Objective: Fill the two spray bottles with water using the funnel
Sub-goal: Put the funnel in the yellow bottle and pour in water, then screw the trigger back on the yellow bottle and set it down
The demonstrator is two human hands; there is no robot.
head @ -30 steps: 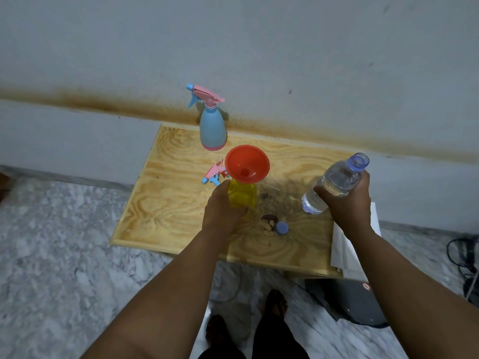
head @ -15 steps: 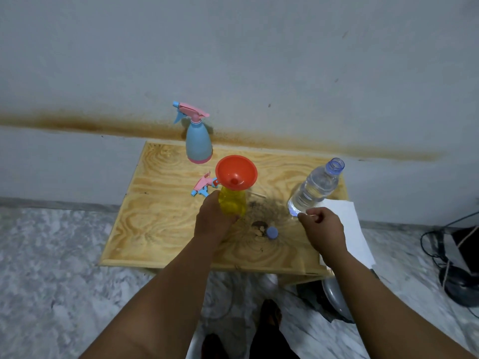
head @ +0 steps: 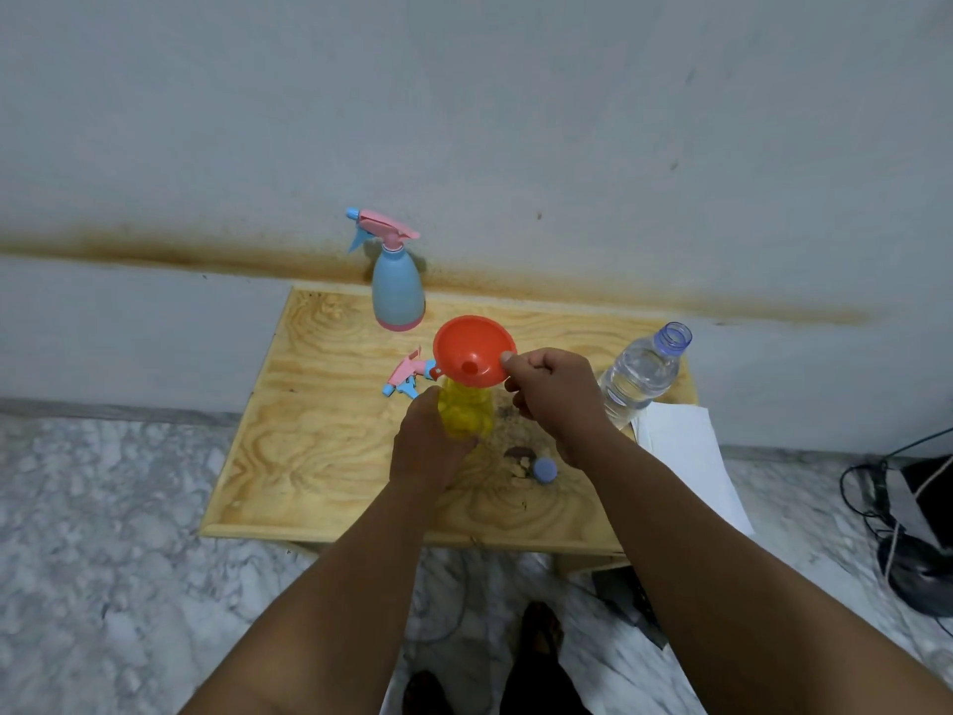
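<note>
The left hand (head: 430, 446) is wrapped around the yellow bottle (head: 466, 412) standing mid-table (head: 319, 456), with the red funnel (head: 473, 353) seated in its neck. The right hand (head: 554, 397) pinches the funnel's rim. The blue bottle (head: 398, 291) stands capped at the back, a loose sprayer (head: 407, 376) lies beside the funnel, and the open water bottle (head: 642, 376) stands at the right

No readable text, label, brand or number shows on anything here (bottles and paper alike look plain).
</note>
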